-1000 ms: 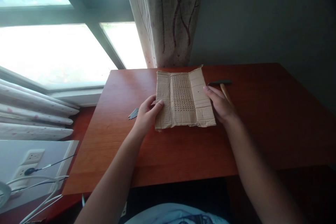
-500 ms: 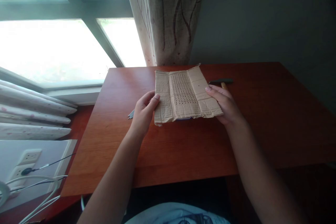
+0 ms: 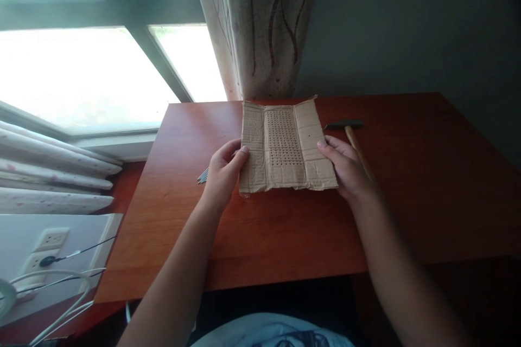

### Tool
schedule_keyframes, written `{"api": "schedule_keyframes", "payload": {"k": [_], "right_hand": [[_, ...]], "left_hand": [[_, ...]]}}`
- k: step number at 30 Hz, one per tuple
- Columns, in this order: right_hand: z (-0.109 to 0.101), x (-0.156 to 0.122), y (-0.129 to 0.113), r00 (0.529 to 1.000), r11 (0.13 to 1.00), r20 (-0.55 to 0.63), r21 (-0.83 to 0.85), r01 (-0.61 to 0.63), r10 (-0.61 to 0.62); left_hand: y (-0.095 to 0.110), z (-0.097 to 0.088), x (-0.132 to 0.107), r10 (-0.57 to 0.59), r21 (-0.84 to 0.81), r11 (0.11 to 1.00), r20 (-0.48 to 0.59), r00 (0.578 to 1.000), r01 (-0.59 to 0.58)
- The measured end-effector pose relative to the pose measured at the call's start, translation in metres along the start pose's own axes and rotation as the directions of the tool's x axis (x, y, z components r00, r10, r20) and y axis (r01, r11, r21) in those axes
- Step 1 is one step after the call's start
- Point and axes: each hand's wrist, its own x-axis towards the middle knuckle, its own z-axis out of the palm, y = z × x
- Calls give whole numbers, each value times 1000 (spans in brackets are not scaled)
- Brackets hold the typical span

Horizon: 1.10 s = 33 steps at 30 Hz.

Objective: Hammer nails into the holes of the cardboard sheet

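Observation:
A creased piece of brown cardboard (image 3: pixel 285 146) with rows of small holes down its middle lies at the far middle of a red-brown wooden table (image 3: pixel 285 227). My left hand (image 3: pixel 222 171) grips its left edge, thumb on top. My right hand (image 3: pixel 345 168) grips its right edge the same way. A hammer (image 3: pixel 352 135) with a dark head and a wooden handle lies just right of the cardboard, partly under my right hand. A small bunch of nails (image 3: pixel 203 175) lies on the table left of my left hand.
A patterned curtain (image 3: pixel 260 27) hangs behind the table, with a bright window (image 3: pixel 81 70) to its left. White folded curtains, wall sockets (image 3: pixel 40 252) and white cables lie at the lower left. A dark wall runs along the right.
The cardboard's near edge was lifted half a second ago and is now lowered flat again. Both hands stay on its edges. The hammer handle shows more beside my right hand.

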Motion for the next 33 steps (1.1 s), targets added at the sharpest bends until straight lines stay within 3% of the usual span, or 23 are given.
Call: {"api": "schedule_keyframes", "payload": {"k": [6, 9, 11, 13, 15, 17, 21, 26, 33], "right_hand": [[-2, 1, 8, 1000, 1000, -10, 9, 23, -23], [-2, 1, 9, 999, 999, -17, -12, 37, -37], [-2, 1, 9, 998, 999, -37, -12, 48, -49], [-2, 2, 10, 997, 998, -47, 8, 54, -54], [-3, 2, 10, 997, 998, -45, 17, 57, -56], [-4, 2, 10, 997, 998, -46, 0, 66, -66], [-3, 0, 9, 992, 995, -69, -32, 99, -101], [2, -2, 7, 993, 996, -77, -29, 88, -90], [3, -4, 7, 994, 997, -83, -8, 77, -77]], "left_hand": [[-6, -3, 5, 41, 79, 996, 17, 999, -42], [0, -1, -1, 152, 286, 949, -55, 987, -130], [10, 4, -13, 362, 552, 789, -59, 930, -272], [23, 10, -31, 544, 749, 495, 128, 830, -440], [34, 17, -48, 561, 794, 253, 345, 752, -553], [38, 23, -60, 532, 778, 144, 461, 711, -612], [31, 28, -64, 494, 736, 84, 555, 670, -672], [18, 31, -65, 466, 691, 85, 610, 641, -718], [16, 36, -73, 435, 705, 47, 624, 649, -708]]}}
